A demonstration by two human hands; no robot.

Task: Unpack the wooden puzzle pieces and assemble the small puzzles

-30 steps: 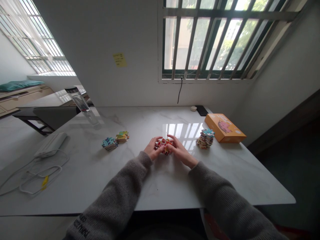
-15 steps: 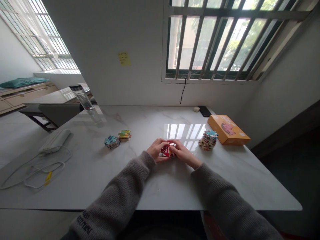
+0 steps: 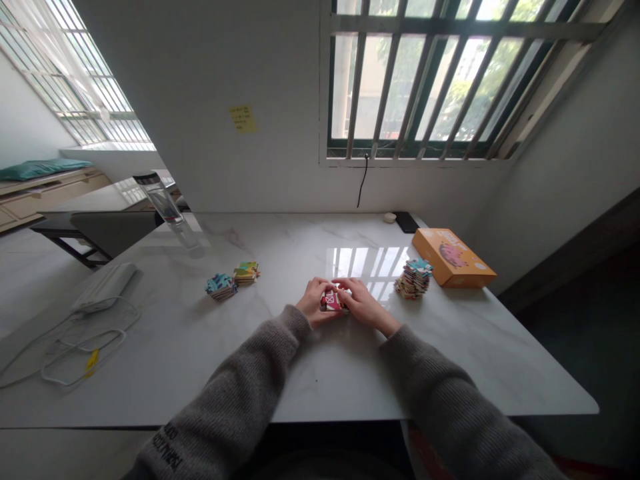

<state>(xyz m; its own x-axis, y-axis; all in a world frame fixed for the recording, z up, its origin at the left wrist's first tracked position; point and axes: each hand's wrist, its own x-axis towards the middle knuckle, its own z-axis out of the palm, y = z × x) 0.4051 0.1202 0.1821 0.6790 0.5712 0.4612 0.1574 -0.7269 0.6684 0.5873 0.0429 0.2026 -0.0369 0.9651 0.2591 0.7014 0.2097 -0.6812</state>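
Between my two hands, near the middle of the white table, is a small stack of red-and-white jigsaw puzzle pieces (image 3: 331,300). My left hand (image 3: 316,301) grips it from the left, with the thumb along the near side. From the right, my right hand (image 3: 364,301) closes its fingers on the same pieces, partly covering them. A tall stack of puzzle pieces (image 3: 413,279) with a blue top piece stands to the right. Off to the left, a blue puzzle stack (image 3: 221,287) sits beside a yellow-green puzzle stack (image 3: 247,273).
An orange box (image 3: 454,258) lies at the table's right side, with a black phone (image 3: 406,222) behind it. A clear bottle (image 3: 163,200) stands at the back left. A white power strip (image 3: 105,288) and its looped cable (image 3: 123,339) lie at the left.
My hands stay on the puzzle pieces, and the red top face now shows at a slightly different tilt. The whole view has shifted a little.
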